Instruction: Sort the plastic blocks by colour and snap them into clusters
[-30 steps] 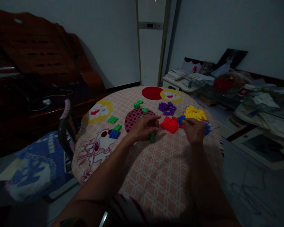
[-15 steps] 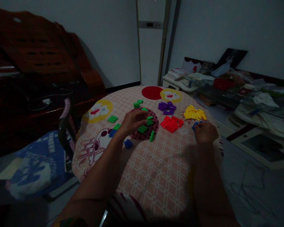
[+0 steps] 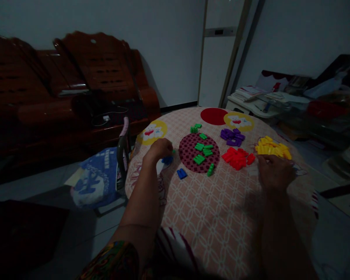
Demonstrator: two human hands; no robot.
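My left hand (image 3: 160, 150) is at the left of the table, fingers curled down beside a dark blue block (image 3: 167, 160) and a sliver of green. What its fingertips hold is hidden. My right hand (image 3: 275, 171) is closed in front of the pile of yellow blocks (image 3: 272, 147), fingertips pointing towards the red blocks (image 3: 236, 158); I cannot make out anything between them. Several green blocks (image 3: 199, 159) lie on and around the dark red dotted circle, some joined side by side. A blue block (image 3: 181, 173) lies nearer me, and purple blocks (image 3: 232, 136) sit behind the red ones.
A patterned cloth (image 3: 204, 210) covers the round table. A chair (image 3: 123, 151) with a blue bag (image 3: 96, 175) stands at the left, before a wooden bench (image 3: 105, 66). A cluttered side cabinet (image 3: 251, 103) is at the right; a tall white unit (image 3: 217, 66) stands behind.
The view has swung left. My left hand has moved from the green blocks on the circle to the table's left side. The blue pieces at my right hand are out of sight.
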